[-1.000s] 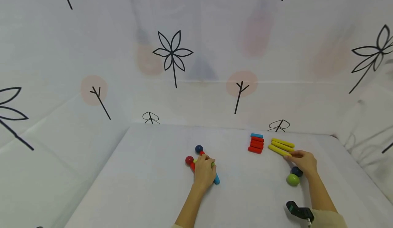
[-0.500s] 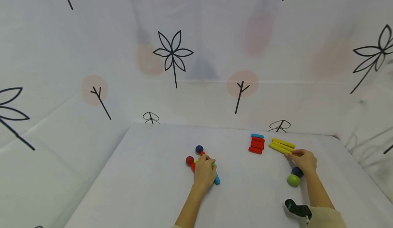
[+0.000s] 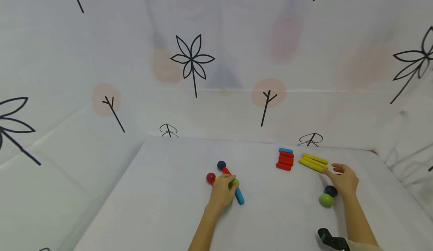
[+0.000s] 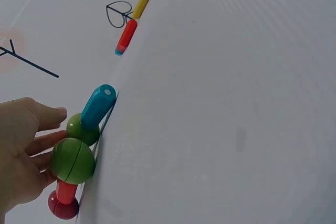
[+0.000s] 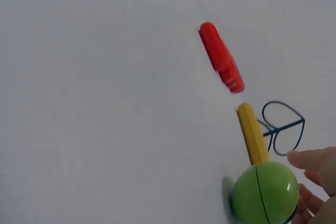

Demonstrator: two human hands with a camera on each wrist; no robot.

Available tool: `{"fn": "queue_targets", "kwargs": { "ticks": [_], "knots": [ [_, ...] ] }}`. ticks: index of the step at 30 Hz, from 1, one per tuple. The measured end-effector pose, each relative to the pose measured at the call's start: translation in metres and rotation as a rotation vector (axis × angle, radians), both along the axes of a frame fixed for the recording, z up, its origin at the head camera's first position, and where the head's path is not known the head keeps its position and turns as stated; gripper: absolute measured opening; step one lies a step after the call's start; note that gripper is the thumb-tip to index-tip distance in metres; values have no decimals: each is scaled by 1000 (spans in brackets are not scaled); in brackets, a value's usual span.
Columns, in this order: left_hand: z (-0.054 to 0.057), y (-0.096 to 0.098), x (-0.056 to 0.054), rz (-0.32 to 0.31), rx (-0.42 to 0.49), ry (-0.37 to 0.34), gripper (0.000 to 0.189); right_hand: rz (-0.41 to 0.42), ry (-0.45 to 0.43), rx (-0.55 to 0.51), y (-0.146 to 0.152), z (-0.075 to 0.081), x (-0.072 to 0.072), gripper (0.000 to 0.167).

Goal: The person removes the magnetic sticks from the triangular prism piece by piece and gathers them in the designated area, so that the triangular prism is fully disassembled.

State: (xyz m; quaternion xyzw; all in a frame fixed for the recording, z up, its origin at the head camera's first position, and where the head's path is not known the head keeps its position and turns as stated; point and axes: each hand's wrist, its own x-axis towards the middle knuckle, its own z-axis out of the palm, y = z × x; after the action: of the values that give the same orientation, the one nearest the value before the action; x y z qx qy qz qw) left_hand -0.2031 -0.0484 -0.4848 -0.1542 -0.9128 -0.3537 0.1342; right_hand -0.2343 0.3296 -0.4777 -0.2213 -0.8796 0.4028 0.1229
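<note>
On the table, my left hand has its fingers bent around a green ball in a small joined toy of balls and sticks. A blue stick, a red stick, a dark blue ball and a red ball stick out around this hand. The left wrist view shows two green balls, the larger green ball in front. My right hand has thumb and index finger parted, the thumb tip right at the end of the nearest yellow stick.
Several red sticks lie in a row below a blue stick, left of the yellow ones. A loose green ball and a dark blue ball sit below my right hand. A patterned white sheet rises behind the table.
My right hand has drawn away from the yellow stick to the right, its fingers spreading. The nearest yellow stick lies closer to the others. My left hand has pulled back slightly, uncovering more green ball.
</note>
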Motion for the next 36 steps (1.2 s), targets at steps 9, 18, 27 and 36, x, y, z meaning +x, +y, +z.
{"fn": "queue_targets", "kwargs": {
  "ticks": [9,18,27,36],
  "knots": [
    [4,-24,7,-8,59,-32,32,111,332,-85,-43,3,13,45],
    [3,-41,14,94,56,45,31,460,186,-219,-101,7,23,51],
    [3,-47,20,43,48,-165,42,744,138,-231,-166,-7,32,48],
    [0,-45,20,-60,130,-172,34,991,147,-165,-200,-18,36,47]
  ]
}}
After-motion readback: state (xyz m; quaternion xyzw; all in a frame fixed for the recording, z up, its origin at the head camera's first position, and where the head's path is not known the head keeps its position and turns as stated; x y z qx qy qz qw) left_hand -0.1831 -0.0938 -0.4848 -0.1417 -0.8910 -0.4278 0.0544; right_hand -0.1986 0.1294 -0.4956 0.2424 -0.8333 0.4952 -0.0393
